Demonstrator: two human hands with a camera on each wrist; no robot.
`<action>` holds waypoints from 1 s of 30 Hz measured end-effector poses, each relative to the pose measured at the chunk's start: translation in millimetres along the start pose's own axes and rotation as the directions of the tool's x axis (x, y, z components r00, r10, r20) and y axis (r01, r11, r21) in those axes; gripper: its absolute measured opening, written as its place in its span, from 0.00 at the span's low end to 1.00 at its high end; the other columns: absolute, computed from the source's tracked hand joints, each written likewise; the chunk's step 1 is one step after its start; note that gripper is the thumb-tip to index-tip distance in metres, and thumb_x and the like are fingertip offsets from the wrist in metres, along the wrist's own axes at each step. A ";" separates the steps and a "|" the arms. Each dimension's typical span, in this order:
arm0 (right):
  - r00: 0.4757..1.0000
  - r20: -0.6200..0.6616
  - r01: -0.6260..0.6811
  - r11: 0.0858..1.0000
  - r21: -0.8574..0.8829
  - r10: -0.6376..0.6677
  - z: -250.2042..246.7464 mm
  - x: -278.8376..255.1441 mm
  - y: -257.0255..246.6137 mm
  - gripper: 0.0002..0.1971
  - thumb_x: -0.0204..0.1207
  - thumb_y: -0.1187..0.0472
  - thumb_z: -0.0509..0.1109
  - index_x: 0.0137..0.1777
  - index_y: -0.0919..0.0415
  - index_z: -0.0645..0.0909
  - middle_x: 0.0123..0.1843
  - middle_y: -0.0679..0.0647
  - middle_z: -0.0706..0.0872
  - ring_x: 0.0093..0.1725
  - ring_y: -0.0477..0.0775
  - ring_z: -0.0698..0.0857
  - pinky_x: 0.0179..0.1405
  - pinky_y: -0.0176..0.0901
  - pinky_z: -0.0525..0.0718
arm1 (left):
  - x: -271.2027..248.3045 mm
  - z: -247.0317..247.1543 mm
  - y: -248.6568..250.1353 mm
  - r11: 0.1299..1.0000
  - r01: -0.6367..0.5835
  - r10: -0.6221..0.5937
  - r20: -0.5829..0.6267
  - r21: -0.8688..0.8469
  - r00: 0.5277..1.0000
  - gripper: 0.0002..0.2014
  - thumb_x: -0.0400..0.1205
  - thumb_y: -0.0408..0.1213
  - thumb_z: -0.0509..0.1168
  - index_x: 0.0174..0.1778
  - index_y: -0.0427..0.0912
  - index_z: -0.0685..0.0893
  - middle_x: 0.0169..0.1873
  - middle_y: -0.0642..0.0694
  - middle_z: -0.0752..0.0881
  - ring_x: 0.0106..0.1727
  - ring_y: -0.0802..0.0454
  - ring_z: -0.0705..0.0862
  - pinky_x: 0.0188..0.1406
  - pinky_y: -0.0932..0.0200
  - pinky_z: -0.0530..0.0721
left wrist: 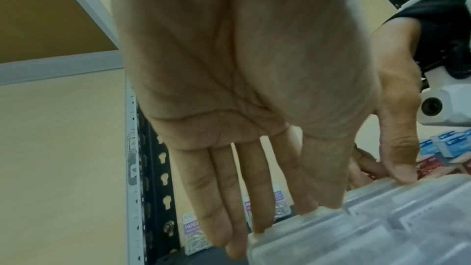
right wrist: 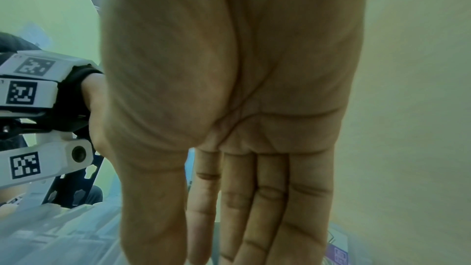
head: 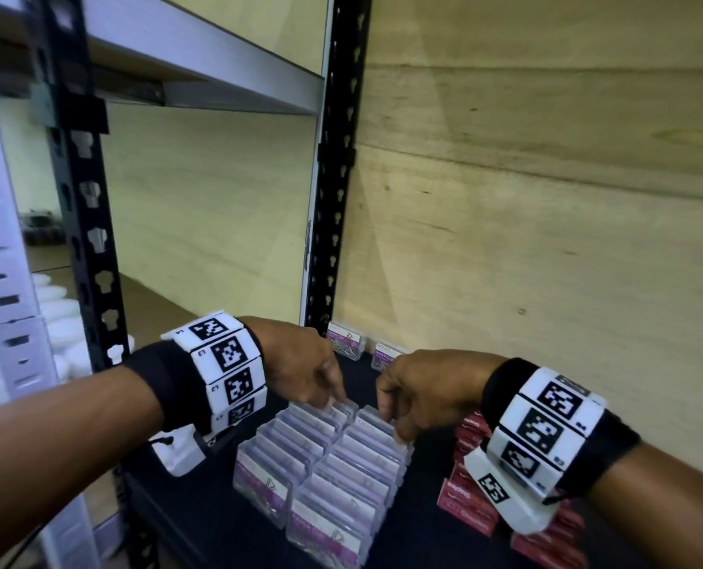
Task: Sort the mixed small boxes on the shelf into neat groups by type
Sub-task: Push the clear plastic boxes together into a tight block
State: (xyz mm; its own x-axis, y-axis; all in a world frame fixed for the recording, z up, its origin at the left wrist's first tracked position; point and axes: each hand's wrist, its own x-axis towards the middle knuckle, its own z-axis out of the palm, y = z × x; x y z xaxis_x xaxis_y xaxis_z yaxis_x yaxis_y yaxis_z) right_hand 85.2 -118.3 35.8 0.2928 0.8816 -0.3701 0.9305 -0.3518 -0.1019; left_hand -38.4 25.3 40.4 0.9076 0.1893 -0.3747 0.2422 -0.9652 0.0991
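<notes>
Both hands reach down in the middle of the frame. The left hand (head: 300, 363) and right hand (head: 419, 388) have straight fingers touching the far end of the clear boxes (head: 325, 457), holding nothing.

Your forearms are bare, and each wrist wears a wide black strap (head: 169, 388) under a band of white blocks (head: 228, 365) printed with black square codes. A white camera housing (head: 502, 503) with a round dark lens hangs beneath each band.

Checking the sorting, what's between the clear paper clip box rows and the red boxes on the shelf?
Head view: only a bare strip of dark shelf separates the clear paper clip boxes from the red boxes.
</notes>
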 end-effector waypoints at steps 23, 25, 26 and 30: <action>0.998 0.024 0.050 0.997 0.051 -0.052 -5.8 1.6 6.6 0.09 0.78 0.56 0.76 0.57 0.49 0.89 0.49 0.43 0.91 0.51 0.44 0.89 0.57 0.40 0.84 | 11.3 4.7 -12.0 0.990 -0.018 0.015 -0.023 -0.143 1.000 0.14 0.84 0.51 0.63 0.65 0.58 0.85 0.57 0.61 0.86 0.58 0.63 0.83 0.56 0.67 0.77; 0.997 0.048 0.053 0.997 0.056 -0.056 -10.3 4.7 9.7 0.08 0.77 0.54 0.76 0.55 0.48 0.90 0.50 0.45 0.92 0.52 0.45 0.89 0.58 0.42 0.85 | 16.8 1.7 -16.4 0.984 -0.008 0.003 -0.034 -0.176 0.999 0.14 0.84 0.51 0.64 0.65 0.57 0.85 0.54 0.62 0.86 0.57 0.64 0.83 0.53 0.68 0.76; 0.997 0.060 0.051 0.997 0.051 -0.054 -13.3 7.3 12.0 0.07 0.77 0.53 0.76 0.54 0.48 0.90 0.50 0.46 0.93 0.52 0.46 0.89 0.59 0.42 0.85 | 21.0 -0.2 -19.2 0.982 -0.004 -0.005 -0.045 -0.189 0.999 0.15 0.84 0.51 0.64 0.65 0.57 0.84 0.52 0.63 0.86 0.57 0.63 0.83 0.53 0.67 0.76; 0.997 -0.070 -0.023 0.998 -0.064 0.019 -25.3 21.8 27.8 0.08 0.76 0.48 0.76 0.51 0.49 0.90 0.50 0.44 0.91 0.51 0.46 0.87 0.55 0.42 0.85 | 38.4 -7.2 -34.4 0.981 0.012 -0.036 -0.122 -0.193 0.992 0.16 0.85 0.52 0.63 0.68 0.56 0.83 0.50 0.64 0.85 0.56 0.61 0.82 0.58 0.64 0.75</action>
State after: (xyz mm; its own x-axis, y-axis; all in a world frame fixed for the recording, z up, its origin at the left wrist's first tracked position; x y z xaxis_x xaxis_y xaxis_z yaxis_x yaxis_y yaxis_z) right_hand 123.0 -100.9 48.3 0.3251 0.8948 -0.3060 0.9355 -0.3516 -0.0340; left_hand -9.4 67.0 29.3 0.9334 0.2442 -0.2631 0.3144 -0.9098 0.2710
